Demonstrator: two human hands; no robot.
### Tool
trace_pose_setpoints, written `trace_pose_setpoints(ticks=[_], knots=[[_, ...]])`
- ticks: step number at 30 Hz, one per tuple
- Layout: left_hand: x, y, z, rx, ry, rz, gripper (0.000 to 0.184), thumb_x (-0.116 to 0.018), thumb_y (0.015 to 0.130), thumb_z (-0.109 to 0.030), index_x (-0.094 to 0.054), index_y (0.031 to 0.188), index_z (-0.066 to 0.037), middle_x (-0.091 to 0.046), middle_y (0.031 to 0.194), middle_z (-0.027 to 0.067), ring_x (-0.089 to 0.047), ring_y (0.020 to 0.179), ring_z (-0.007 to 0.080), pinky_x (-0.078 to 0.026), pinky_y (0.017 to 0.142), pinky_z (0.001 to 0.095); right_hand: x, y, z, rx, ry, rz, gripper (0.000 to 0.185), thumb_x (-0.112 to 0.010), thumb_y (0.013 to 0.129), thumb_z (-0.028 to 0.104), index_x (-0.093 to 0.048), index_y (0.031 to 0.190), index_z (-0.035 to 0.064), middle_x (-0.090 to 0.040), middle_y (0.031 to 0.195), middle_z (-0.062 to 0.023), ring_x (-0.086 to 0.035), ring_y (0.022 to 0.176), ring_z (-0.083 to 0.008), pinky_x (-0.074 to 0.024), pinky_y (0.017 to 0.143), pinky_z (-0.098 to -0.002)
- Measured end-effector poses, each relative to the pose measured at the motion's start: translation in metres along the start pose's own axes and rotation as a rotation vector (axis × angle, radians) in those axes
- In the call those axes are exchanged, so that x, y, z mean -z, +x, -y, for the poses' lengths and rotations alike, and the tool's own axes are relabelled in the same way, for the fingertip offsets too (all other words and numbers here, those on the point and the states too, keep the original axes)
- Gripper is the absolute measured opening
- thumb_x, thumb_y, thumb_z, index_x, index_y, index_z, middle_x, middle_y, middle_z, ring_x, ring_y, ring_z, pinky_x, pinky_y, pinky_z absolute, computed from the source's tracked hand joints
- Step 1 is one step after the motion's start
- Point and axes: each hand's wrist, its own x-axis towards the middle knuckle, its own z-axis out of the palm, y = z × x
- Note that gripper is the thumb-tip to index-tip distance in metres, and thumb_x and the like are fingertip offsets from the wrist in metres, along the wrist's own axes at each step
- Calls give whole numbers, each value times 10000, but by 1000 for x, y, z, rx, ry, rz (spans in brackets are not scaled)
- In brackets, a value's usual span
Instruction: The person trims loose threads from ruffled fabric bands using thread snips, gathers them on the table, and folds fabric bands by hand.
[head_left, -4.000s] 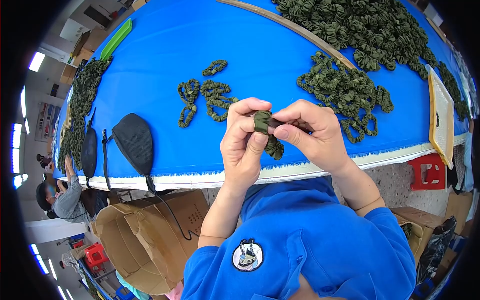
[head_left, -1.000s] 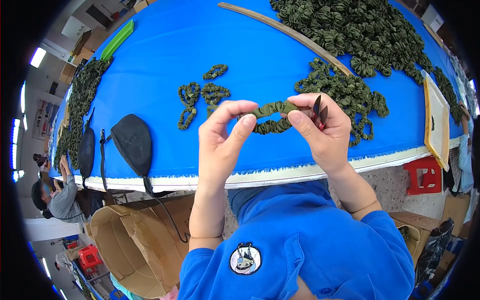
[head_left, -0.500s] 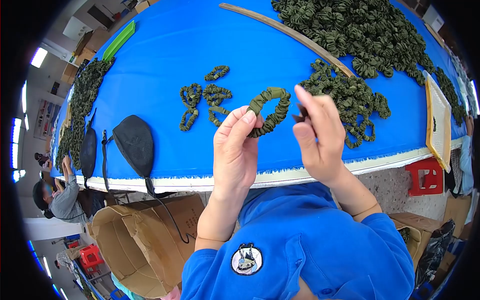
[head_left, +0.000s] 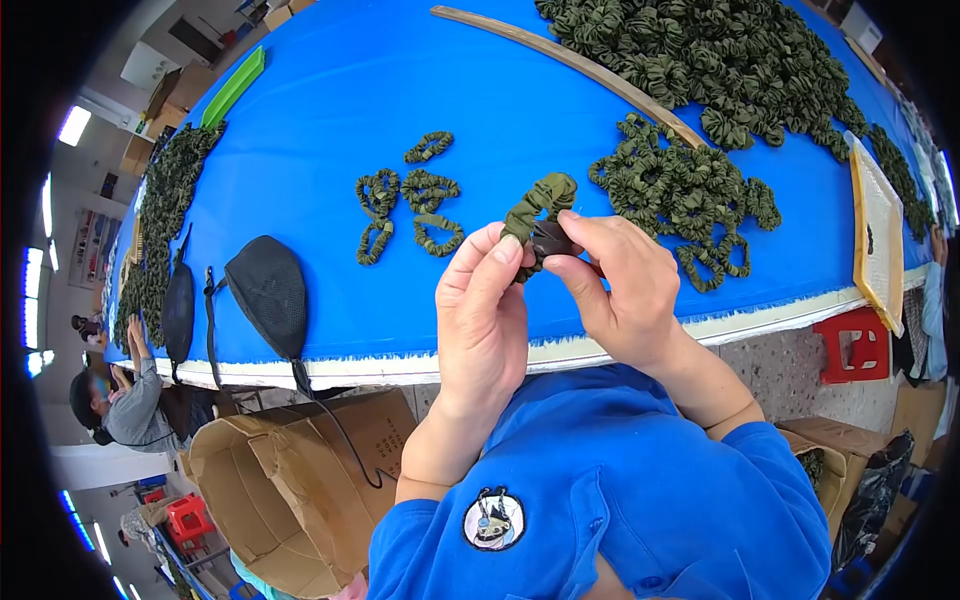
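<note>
Green scrunchie in left hand, fingers bent

Nothing is legible (the print on the cardboard box is too small).

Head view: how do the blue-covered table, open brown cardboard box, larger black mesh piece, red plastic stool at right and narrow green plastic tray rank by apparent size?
Largest to smallest:
Blue-covered table
Brown box
Black mesh piece
Red stool
Green tray
</note>
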Motion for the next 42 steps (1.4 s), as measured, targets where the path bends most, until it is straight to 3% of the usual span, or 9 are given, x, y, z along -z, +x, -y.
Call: trace_pose_setpoints(ticks=[22, 26, 27, 31, 36, 39, 41, 42], knots=[[1, -2, 5, 16, 1, 2, 162, -576, 898, -69, -600, 1043, 1, -602, 891, 65, -527, 826, 106, -398, 823, 231, 0, 0, -13, 177, -183, -38, 236, -676, 774, 31, -616, 998, -9, -618, 801, -78, -507, 554, -137, -403, 468, -232], [3, -1, 4, -13, 31, -4, 164, -577, 898, -73, -597, 1043, -1, -595, 886, 62, -523, 821, 104, -389, 834, 241, 3, 3, -12, -247, 267, -225, 197, -658, 797, 15, -618, 990, 12, -582, 762, -27, -448, 551, -75, -347, 468, -193], [4, -1, 3, -13, 31, -5, 164, -577, 898, -73, -597, 1043, -1, -595, 886, 62, -523, 821, 104, -389, 834, 241, 5, 5, -12, -248, 268, -225, 197, -658, 797, 15, -618, 990, 12, -582, 762, -27, -448, 551, -75, -347, 468, -193], [7, 1, 2, -9, 46, 6, 163, -571, 900, -77, -592, 1043, -3, -586, 881, 64, -519, 825, 112, -385, 848, 261, 16, 15, -18, -626, 665, -52, 140, -635, 816, 7, -613, 953, 21, -537, 734, 16, -399, 568, -32, -301, 481, -173], [15, 1, 5, 13, 4, 101, 156, -563, 900, -76, -586, 1040, -10, -576, 866, 66, -518, 828, 124, -387, 849, 270, 11, 15, -22, -673, 800, -33, 76, -639, 812, 10, -618, 882, 31, -496, 685, 43, -370, 569, -25, -280, 480, -174], [20, 5, -5, -2, 0, 49, 140, -542, 908, -97, -572, 1031, -37, -540, 846, 59, -492, 840, 134, -384, 861, 307, 19, 14, -30, -820, 970, -113, 29, -631, 820, 17, -622, 814, 44, -504, 654, 42, -369, 544, -33, -286, 470, -189], [23, 8, -11, -17, -4, -1, 124, -521, 916, -119, -558, 1021, -64, -504, 826, 52, -467, 851, 144, -380, 872, 343, 14, 3, -50, -221, 1009, 285, 47, -675, 776, 22, -639, 789, 49, -530, 650, -14, -348, 477, -56, -276, 423, -205], [24, 9, -12, -25, -3, -4, 124, -521, 916, -119, -558, 1021, -64, -504, 826, 52, -467, 851, 144, -380, 872, 343, 25, 4, -46, -218, 1009, 621, 88, -695, 741, 18, -660, 814, 54, -550, 668, -24, -353, 474, -57, -282, 428, -200]])
